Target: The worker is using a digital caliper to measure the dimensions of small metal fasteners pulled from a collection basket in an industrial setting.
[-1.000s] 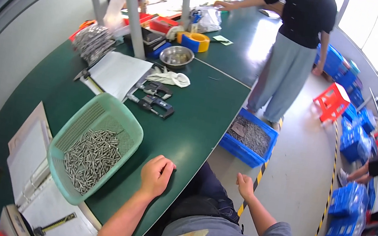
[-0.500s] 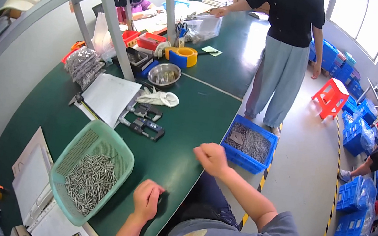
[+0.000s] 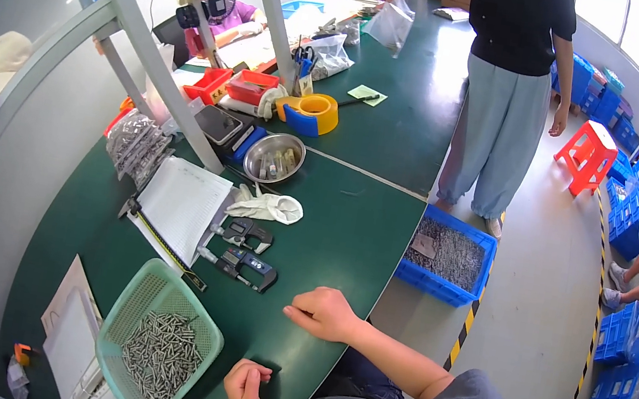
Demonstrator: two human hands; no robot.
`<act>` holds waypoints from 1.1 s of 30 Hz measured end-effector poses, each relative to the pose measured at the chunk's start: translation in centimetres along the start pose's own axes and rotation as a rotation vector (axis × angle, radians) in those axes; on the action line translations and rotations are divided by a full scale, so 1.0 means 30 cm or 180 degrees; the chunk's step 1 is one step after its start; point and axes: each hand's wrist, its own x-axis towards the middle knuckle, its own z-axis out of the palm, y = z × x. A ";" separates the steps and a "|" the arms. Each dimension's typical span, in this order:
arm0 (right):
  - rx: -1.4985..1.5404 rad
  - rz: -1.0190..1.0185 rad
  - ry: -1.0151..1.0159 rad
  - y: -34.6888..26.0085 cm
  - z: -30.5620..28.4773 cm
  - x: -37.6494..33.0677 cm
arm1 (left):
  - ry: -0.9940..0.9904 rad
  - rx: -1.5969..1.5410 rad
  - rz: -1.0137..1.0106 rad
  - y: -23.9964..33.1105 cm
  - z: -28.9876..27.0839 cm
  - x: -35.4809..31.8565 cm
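My left hand (image 3: 246, 388) is closed, thumb along the curled fingers, near the table's front edge. Beside it stands a mint-green plastic basket (image 3: 118, 320) holding many small metal pins (image 3: 162, 358). My right hand (image 3: 322, 314) is also closed, knuckles up, over the table farther along. What either hand holds, if anything, is hidden. Two dark digital micrometers (image 3: 248, 267) lie left of my right hand. Behind them are a white glove (image 3: 266, 207) and a steel bowl (image 3: 274, 160) with small pieces in it.
A blue crate (image 3: 439, 289) of small metal parts stands beside the table. Beyond it, a co-worker (image 3: 501, 111) holds a clear plastic bag (image 3: 390, 25). Yellow and blue tape rolls (image 3: 315, 113) and a printed sheet (image 3: 184, 201) lie on the green table (image 3: 348, 229). A red stool (image 3: 587, 154) stands right.
The view has shifted, so the table sits lower in it. My right hand has moved left over the table. The co-worker has lifted a clear bag off the table.
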 end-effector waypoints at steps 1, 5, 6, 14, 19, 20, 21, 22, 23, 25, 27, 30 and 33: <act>0.0010 0.0021 -0.0006 0.002 -0.002 -0.001 | -0.0009 0.0006 -0.0018 0.002 0.003 0.000; 0.0040 0.0075 -0.0116 0.008 -0.016 -0.009 | 0.0056 0.0038 -0.0019 -0.006 0.020 0.001; 0.0039 0.0105 -0.0143 0.009 -0.016 -0.012 | 0.0057 0.0038 -0.0029 -0.009 0.022 -0.002; 0.0191 -0.0379 -0.0567 -0.015 -0.007 0.006 | 0.0102 0.0788 0.0210 0.015 0.003 0.011; 0.0139 0.0148 -0.0498 0.009 -0.012 -0.006 | 0.0187 0.0921 0.0196 0.002 0.015 0.019; 0.0183 0.0081 -0.0615 0.005 -0.009 -0.001 | 0.0241 0.0883 0.0197 0.004 0.013 0.007; 0.0125 0.0071 -0.0559 0.000 -0.002 0.000 | 0.0253 0.0842 0.0210 0.004 0.009 -0.002; 0.0066 0.0067 -0.0492 -0.006 0.003 0.002 | 0.0329 0.0844 0.0169 0.003 0.009 -0.007; 0.0013 0.0132 -0.0528 -0.015 0.003 0.008 | 0.0335 0.0808 0.0315 0.004 0.011 -0.010; -0.0037 0.0300 -0.0572 -0.005 0.004 0.003 | 0.0320 0.0711 0.0527 0.015 0.015 -0.029; 0.0125 0.0648 -0.0644 -0.018 0.009 0.037 | 0.0154 0.0786 0.0709 0.040 -0.028 -0.063; -0.0111 0.0507 -0.0505 -0.063 0.035 0.165 | 0.0173 0.0945 0.1151 0.122 -0.150 -0.107; -0.0233 0.0228 -0.0357 -0.090 0.105 0.366 | 0.0825 0.1234 0.1410 0.163 -0.277 -0.109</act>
